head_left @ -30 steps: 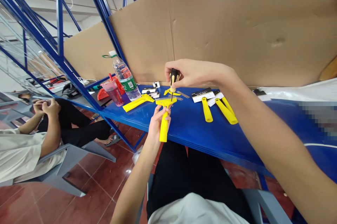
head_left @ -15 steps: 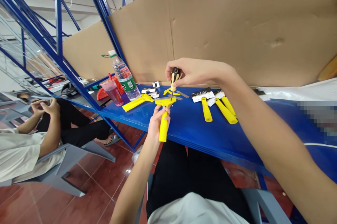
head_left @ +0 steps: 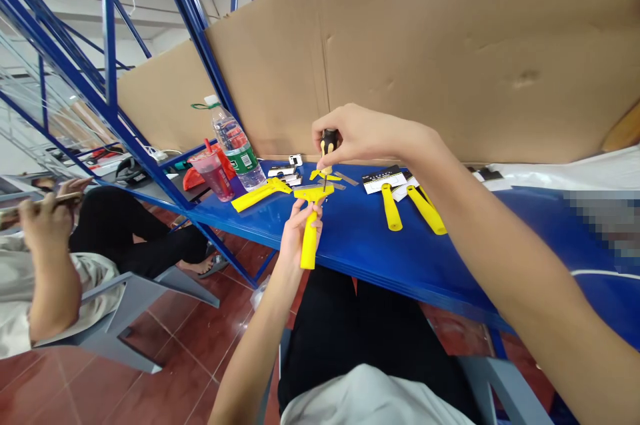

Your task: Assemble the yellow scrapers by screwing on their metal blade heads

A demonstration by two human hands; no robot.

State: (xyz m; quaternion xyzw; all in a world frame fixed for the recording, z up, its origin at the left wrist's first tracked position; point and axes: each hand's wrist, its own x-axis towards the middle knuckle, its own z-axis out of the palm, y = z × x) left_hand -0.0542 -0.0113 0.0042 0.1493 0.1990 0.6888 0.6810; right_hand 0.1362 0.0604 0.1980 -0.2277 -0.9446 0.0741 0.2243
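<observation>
My left hand (head_left: 296, 233) is closed around the neck of a yellow T-shaped scraper (head_left: 309, 245), its head pointing away from me above the table's front edge. From above, my right hand (head_left: 340, 135) grips a screwdriver (head_left: 329, 142) with a black and cream handle. The screwdriver stands nearly upright, and its tip meets the right part of the scraper's head. A second yellow scraper (head_left: 257, 196) lies to the left on the blue table (head_left: 350, 238). Just behind the held head are a small yellow piece (head_left: 318, 174) and a thin metal blade (head_left: 347, 178).
Yellow handles (head_left: 391, 208) and black-and-white cards (head_left: 383, 180) lie to the right. A water bottle (head_left: 239, 148) and a pink cup (head_left: 214, 175) stand at the left. Cardboard (head_left: 425, 58) walls the back. Another person (head_left: 50, 258) sits at far left.
My right hand and the screwdriver handle have shifted slightly left, with the tip still at the scraper's head. The other person has raised their hands, now holding a phone-like object.
</observation>
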